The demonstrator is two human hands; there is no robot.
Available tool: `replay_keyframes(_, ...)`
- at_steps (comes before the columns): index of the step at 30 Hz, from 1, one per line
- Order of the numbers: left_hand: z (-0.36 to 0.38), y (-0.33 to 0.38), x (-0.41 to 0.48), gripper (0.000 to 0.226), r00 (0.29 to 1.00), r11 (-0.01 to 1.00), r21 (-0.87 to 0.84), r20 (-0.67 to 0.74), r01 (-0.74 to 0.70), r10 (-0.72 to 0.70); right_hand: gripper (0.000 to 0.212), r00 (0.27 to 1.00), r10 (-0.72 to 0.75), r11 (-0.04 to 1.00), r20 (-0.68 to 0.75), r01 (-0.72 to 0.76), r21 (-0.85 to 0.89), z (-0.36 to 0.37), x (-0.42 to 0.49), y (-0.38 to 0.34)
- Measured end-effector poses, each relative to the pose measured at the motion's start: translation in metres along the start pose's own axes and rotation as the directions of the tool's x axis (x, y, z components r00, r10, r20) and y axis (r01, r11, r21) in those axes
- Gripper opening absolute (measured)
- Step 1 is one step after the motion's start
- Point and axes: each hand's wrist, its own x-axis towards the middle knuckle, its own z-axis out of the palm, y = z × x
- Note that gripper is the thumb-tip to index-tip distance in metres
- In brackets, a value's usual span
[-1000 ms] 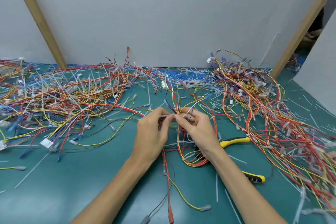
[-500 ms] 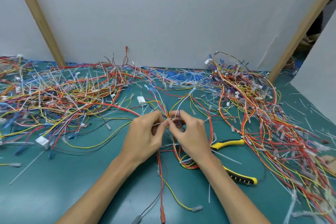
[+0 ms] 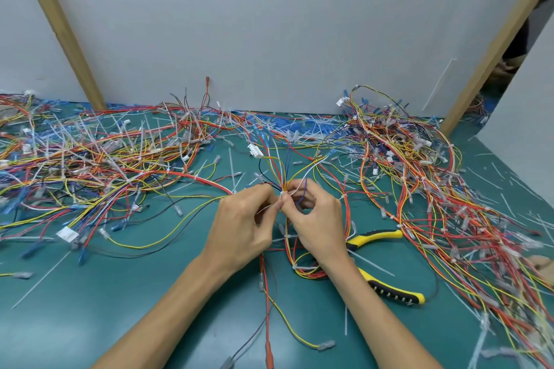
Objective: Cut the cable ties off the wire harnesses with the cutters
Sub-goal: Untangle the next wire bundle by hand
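Loosely, the wire harness (image 3: 284, 186) fans red, yellow, blue strands.

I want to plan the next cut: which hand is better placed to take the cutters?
Probably the right hand: the cutters lie beside its wrist; the left hand would have to cross over the harness both pinch.

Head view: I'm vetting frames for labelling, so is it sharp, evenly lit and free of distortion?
Head view: soft, even light, faint shadows under the left hand and right hand pinching the wire harness, no glare on the green table. Head view: hands sharp, wires at the right edge smeared. Head view: wide-angle bend leans the wooden posts outward.
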Motion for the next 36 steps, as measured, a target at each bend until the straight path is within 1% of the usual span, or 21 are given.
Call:
replay_keyframes(2,0.002,-0.002,-0.001,0.025,0.999,0.999,-0.012,0.012,0.034,-0.034,0.006,0.999,0.038,0.999,0.019,-0.039,0.023,-0.002,0.002,0.0)
replay_keyframes(5,0.003,-0.007,-0.003,0.024,0.984,0.981,-0.072,0.016,0.178,-0.178,0.004,0.996,0.068,0.995,0.066,-0.073,0.068,-0.006,0.006,0.001)
replay_keyframes(8,0.003,-0.006,-0.005,0.012,0.96,0.953,-0.117,0.01,0.279,-0.28,0.008,0.996,0.063,0.996,0.056,-0.066,0.064,-0.007,0.006,0.001)
replay_keyframes(9,0.004,-0.004,-0.005,0.006,0.95,0.939,-0.146,0.025,0.312,-0.312,0.006,0.996,0.067,0.995,0.054,-0.071,0.068,-0.006,0.005,0.002)
replay_keyframes(10,0.005,-0.002,-0.005,0.005,0.939,0.924,-0.167,0.053,0.343,-0.339,0.005,0.996,0.074,0.994,0.054,-0.079,0.082,-0.006,0.005,0.002)
replay_keyframes(13,0.011,0.003,-0.007,0.022,0.916,0.895,-0.208,0.168,0.395,-0.365,0.024,0.991,0.121,0.978,0.05,-0.128,0.162,-0.007,0.006,0.002)
replay_keyframes(15,0.014,0.007,-0.007,0.031,0.897,0.855,-0.281,0.219,0.435,-0.384,0.025,0.986,0.158,0.961,0.055,-0.167,0.222,-0.01,0.007,0.001)
replay_keyframes(18,0.013,0.01,-0.005,0.034,0.871,0.746,-0.454,0.199,0.487,-0.448,0.021,0.984,0.162,0.945,0.075,-0.177,0.276,-0.012,0.009,-0.002)
replay_keyframes(20,0.01,0.011,0.0,0.035,0.861,0.707,-0.511,0.152,0.489,-0.485,0.02,0.978,0.175,0.924,0.113,-0.203,0.324,-0.014,0.013,-0.009)
replay_keyframes(22,0.004,0.013,0.009,0.035,0.858,0.707,-0.506,0.154,0.495,-0.49,0.017,0.974,0.177,0.9,0.139,-0.218,0.378,-0.019,0.02,-0.018)
replay_keyframes(25,-0.012,0.018,0.033,0.032,0.857,0.709,-0.489,0.203,0.508,-0.474,0.006,0.973,0.18,0.899,0.144,-0.222,0.376,-0.036,0.035,-0.042)
replay_keyframes(27,-0.029,0.025,0.054,0.028,0.872,0.739,-0.462,0.242,0.49,-0.426,0.004,0.971,0.158,0.903,0.177,-0.215,0.372,-0.049,0.046,-0.065)
replay_keyframes(29,-0.046,0.035,0.077,0.022,0.873,0.746,-0.459,0.32,0.482,-0.367,0.004,0.969,0.125,0.91,0.214,-0.198,0.364,-0.058,0.06,-0.09)
replay_keyframes(30,-0.054,0.04,0.088,0.021,0.865,0.726,-0.481,0.365,0.492,-0.344,0.005,0.968,0.105,0.912,0.226,-0.185,0.366,-0.062,0.067,-0.102)
replay_keyframes(33,-0.077,0.051,0.119,0.025,0.836,0.564,-0.627,0.485,0.538,-0.257,0.005,0.969,0.046,0.895,0.241,-0.147,0.421,-0.071,0.089,-0.132)
replay_keyframes(34,-0.082,0.053,0.126,0.027,0.828,0.528,-0.65,0.515,0.547,-0.224,0.006,0.971,0.038,0.886,0.237,-0.143,0.442,-0.072,0.094,-0.137)
replay_keyframes(36,-0.085,0.051,0.131,0.032,0.815,0.5,-0.658,0.543,0.563,-0.202,0.007,0.973,0.047,0.872,0.226,-0.15,0.465,-0.067,0.097,-0.139)
